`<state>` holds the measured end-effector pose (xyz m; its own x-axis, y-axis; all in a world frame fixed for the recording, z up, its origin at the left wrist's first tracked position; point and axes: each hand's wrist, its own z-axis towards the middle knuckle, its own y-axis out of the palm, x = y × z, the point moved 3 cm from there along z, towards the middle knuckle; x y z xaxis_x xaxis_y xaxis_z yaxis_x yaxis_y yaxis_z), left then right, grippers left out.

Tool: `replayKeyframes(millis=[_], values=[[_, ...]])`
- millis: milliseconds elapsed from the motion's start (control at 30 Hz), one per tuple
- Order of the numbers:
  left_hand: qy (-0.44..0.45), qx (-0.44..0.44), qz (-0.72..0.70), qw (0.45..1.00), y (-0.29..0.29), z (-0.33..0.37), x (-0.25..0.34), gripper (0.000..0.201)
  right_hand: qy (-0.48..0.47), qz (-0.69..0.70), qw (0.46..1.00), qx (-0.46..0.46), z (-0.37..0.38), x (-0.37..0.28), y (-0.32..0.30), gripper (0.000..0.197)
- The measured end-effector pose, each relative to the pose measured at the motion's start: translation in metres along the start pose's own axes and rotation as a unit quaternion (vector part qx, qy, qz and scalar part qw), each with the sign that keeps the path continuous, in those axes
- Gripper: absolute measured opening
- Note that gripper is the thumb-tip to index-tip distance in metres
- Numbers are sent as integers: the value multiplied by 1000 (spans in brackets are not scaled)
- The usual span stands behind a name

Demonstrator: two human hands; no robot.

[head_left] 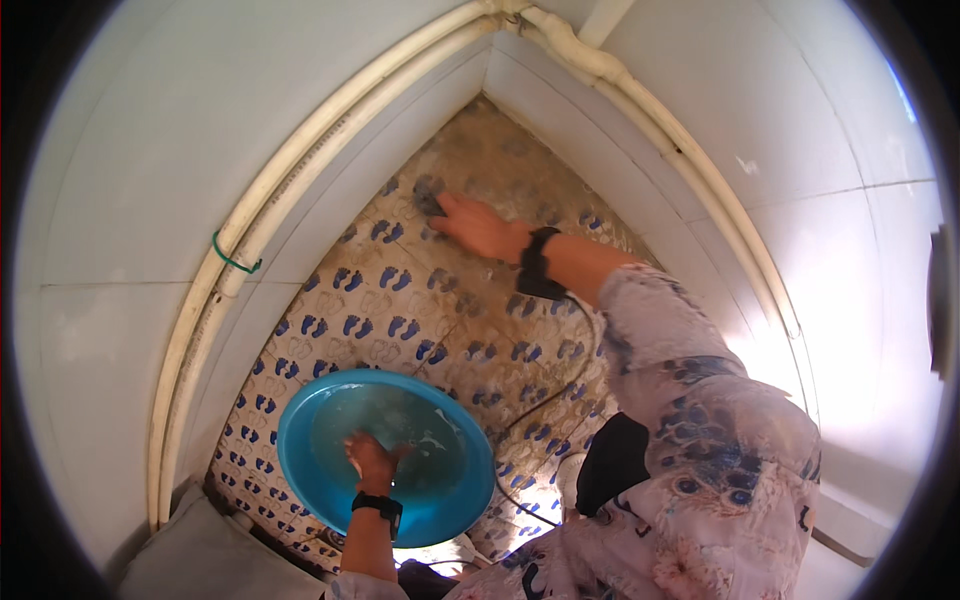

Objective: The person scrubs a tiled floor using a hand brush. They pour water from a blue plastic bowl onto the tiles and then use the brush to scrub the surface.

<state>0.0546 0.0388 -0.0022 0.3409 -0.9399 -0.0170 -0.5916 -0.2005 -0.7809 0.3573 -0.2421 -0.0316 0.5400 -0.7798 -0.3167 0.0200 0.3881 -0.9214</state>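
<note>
My right hand (482, 228) reaches far out to the floor, fingers closed on a small dark grey scrubber (428, 196) pressed against the tiles. Whether it is a pad or wire wool I cannot make out. Around it the patterned floor (392, 279), with blue footprint shapes, looks brown and dirty toward the corner. Nearer to me stands a round blue basin (300, 478) holding cloudy water (425, 480). Over that water, inside the rim, is my left hand (370, 462), with its thumb apart from the fingers and nothing seen in it.
Cream pipes (268, 195) run along both walls and meet above the far corner; a green tie (236, 262) circles the left ones. A dark cable (545, 400) crosses the floor right of the basin. Grey fabric (215, 555) lies at lower left.
</note>
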Motion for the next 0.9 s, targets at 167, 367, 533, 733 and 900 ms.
replayKeyframes(millis=[167,367,533,733,900], values=[[8,-19,-71,997,-3,-1,-8,85,145,-93,983,57,53,66,-83,29],[35,-2,6,999,-4,0,0,70,33,-104,979,170,78,5,-11,19],[30,-32,25,999,-3,0,-3,74,-121,117,986,10,50,-130,35,14],[11,-30,25,999,4,2,-8,79,-57,133,982,-123,49,-92,-14,30],[-12,-70,33,997,-5,4,2,86,191,-39,981,-2,49,33,-55,41]])
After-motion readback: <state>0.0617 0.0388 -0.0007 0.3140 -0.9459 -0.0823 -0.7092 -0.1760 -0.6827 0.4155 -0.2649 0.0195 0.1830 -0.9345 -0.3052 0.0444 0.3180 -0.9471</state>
